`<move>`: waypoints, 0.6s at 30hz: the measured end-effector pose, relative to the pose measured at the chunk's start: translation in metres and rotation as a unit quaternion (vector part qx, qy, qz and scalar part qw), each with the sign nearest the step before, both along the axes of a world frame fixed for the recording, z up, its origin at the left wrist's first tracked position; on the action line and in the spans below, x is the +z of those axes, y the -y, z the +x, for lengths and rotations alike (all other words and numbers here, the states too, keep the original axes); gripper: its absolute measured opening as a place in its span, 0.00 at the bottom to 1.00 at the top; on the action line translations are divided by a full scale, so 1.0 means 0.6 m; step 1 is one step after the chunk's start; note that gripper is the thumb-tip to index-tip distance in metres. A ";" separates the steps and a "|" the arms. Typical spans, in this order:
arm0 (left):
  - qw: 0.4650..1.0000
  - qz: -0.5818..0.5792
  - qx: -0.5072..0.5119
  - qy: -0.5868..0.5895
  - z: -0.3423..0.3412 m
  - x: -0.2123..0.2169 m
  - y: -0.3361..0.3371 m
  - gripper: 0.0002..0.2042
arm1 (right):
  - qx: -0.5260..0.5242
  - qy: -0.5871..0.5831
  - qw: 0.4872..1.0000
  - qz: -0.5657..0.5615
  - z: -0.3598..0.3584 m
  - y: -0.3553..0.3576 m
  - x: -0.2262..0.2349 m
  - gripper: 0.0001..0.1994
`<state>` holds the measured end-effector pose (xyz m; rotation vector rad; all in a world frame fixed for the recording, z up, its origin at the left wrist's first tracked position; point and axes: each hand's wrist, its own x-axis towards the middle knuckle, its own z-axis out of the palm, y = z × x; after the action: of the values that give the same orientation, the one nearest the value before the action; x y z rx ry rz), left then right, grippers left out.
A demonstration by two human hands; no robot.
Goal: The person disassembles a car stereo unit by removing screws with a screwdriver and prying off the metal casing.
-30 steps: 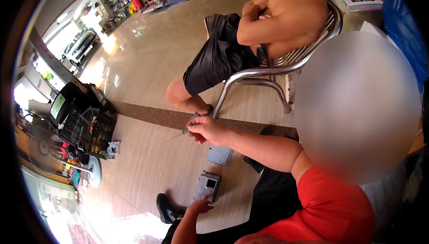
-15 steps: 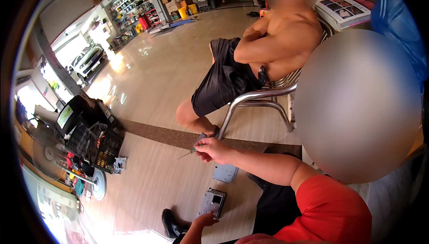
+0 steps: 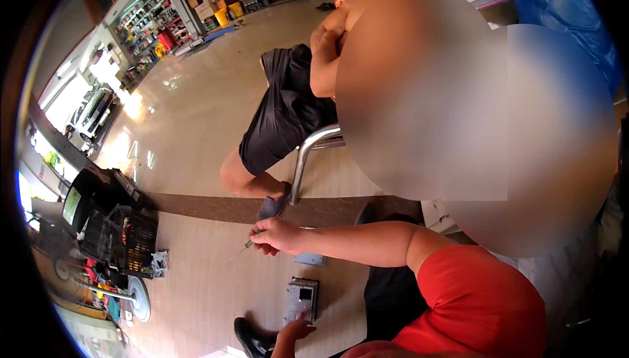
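My right hand (image 3: 275,237) is closed around the green handle of a thin screwdriver (image 3: 248,244), its shaft pointing down and left. Below it on the floor lies a silver metal-cased electronic unit (image 3: 293,302), boxy like a car stereo, with a dark square on its face. At the unit's near edge is my left hand (image 3: 298,330), its fingers apart and their tips touching or just over the casing. Partly behind my right forearm a flat grey metal panel (image 3: 310,260) rests on the floor.
Another person in black shorts (image 3: 288,96) sits on a metal-framed bench (image 3: 318,136) ahead. Black crates (image 3: 139,240) and a standing fan (image 3: 137,299) are at the left. My black boot (image 3: 252,337) is beside my left hand. Stocked shelves (image 3: 145,27) and a car (image 3: 92,112) stand farther back.
The view has turned, so most surroundings sit farther left. The screwdriver remains in my right hand, which now covers more of the grey panel. My left hand stays at the unit's near edge.
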<state>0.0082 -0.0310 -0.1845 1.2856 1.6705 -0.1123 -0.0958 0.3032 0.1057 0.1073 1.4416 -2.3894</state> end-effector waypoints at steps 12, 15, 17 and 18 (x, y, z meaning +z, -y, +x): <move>0.984 -0.074 0.161 -0.015 0.014 0.181 -0.054 0.15 | 0.018 -0.022 0.999 0.043 0.005 0.023 0.012 0.06; 0.979 -0.085 0.185 -0.012 0.019 0.158 -0.044 0.17 | 0.022 -0.013 0.999 0.045 0.007 0.023 0.008 0.06; 0.984 -0.072 0.165 0.007 0.013 0.172 -0.059 0.20 | 0.029 -0.018 0.998 0.051 0.010 0.016 0.007 0.06; 0.983 -0.071 0.170 0.006 0.012 0.173 -0.055 0.21 | 0.036 -0.025 0.998 0.051 0.010 0.020 0.012 0.06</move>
<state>0.0152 0.0021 -0.0807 0.8790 1.8123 -0.0183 -0.0899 0.2912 0.1130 0.0207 1.5632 -2.2760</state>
